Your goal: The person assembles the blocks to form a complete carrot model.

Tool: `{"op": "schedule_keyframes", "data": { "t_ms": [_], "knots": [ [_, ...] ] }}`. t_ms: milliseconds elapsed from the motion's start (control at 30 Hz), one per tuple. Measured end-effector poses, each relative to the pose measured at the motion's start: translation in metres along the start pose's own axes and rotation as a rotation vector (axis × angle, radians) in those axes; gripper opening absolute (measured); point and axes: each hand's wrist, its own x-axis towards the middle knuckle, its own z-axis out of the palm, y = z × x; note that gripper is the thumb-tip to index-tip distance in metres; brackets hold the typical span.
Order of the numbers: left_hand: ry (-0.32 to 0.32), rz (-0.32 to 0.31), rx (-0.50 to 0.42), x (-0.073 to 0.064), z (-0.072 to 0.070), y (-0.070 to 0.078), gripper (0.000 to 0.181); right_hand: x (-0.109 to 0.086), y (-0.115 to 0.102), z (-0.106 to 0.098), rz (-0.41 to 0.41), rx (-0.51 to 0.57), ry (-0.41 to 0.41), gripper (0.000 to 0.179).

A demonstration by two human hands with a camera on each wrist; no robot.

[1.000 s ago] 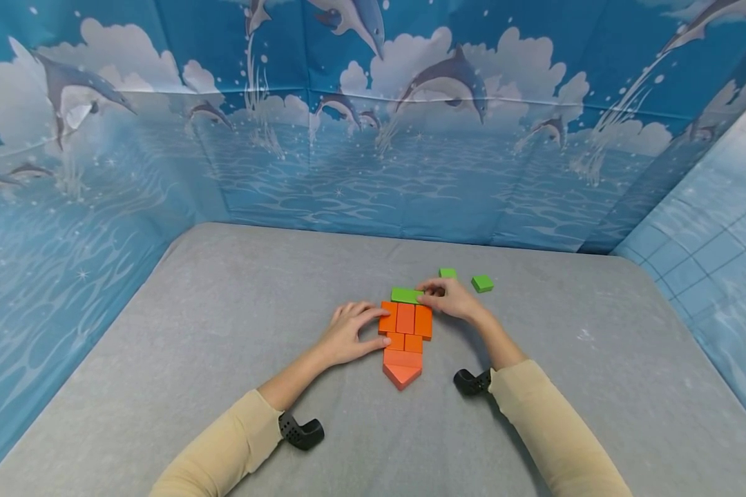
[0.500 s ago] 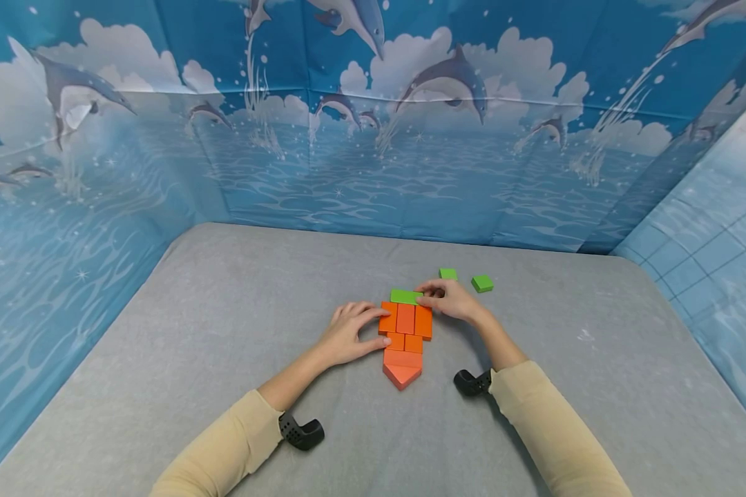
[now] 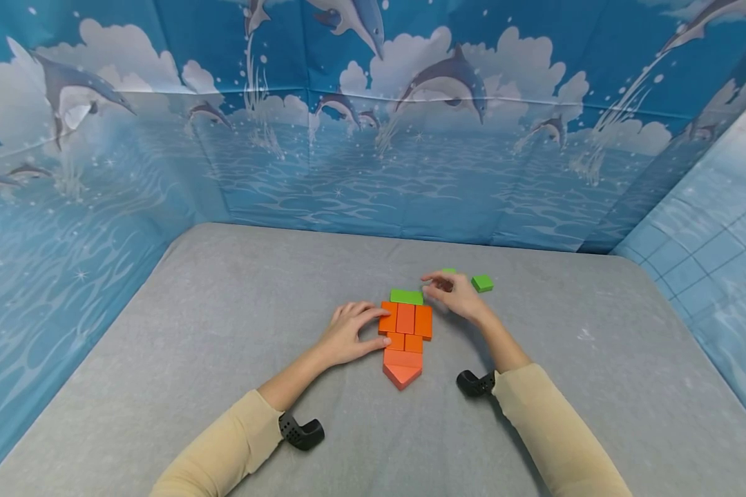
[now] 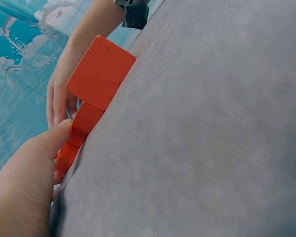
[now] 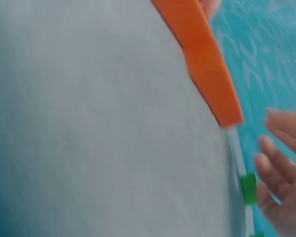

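Observation:
Orange blocks lie joined in a flat shape on the grey cloth: three upright ones (image 3: 405,319), two smaller ones (image 3: 413,343) nearer me, then a pointed end (image 3: 402,376). Across the far end lies a long green block (image 3: 407,297). My left hand (image 3: 343,338) rests at the left side, index fingertip and thumb tip touching the orange blocks. In the left wrist view that thumb (image 4: 59,136) lies against the orange side. My right hand (image 3: 458,297) is off the green block's right end, fingers loosely bent around nothing; the right wrist view shows the fingers (image 5: 274,163) apart.
A loose green block (image 3: 482,283) lies beyond my right hand. Another green block (image 3: 449,270) is mostly hidden behind that hand. Blue dolphin-print cloth (image 3: 373,172) hangs along the table's far edge and sides.
My right hand has let go of the long green block and moved slightly right and away from me, now overlapping a loose green block. My left hand has stayed put.

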Motion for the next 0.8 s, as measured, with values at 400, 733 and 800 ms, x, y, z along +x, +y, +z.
{"op": "schedule_keyframes", "data": {
  "t_ms": [400,733,800],
  "knots": [
    [0.013,0.017,0.007,-0.001,0.000,0.000,0.052,-0.024,0.035,-0.038,0.128,-0.179,0.531,0.030],
    [0.017,0.015,0.020,0.000,0.001,-0.001,0.051,-0.035,0.048,-0.039,0.196,-0.237,0.511,0.037],
    [0.013,0.012,0.017,0.000,0.001,-0.001,0.052,-0.035,0.048,-0.037,0.197,-0.238,0.522,0.038]
  ]
}}
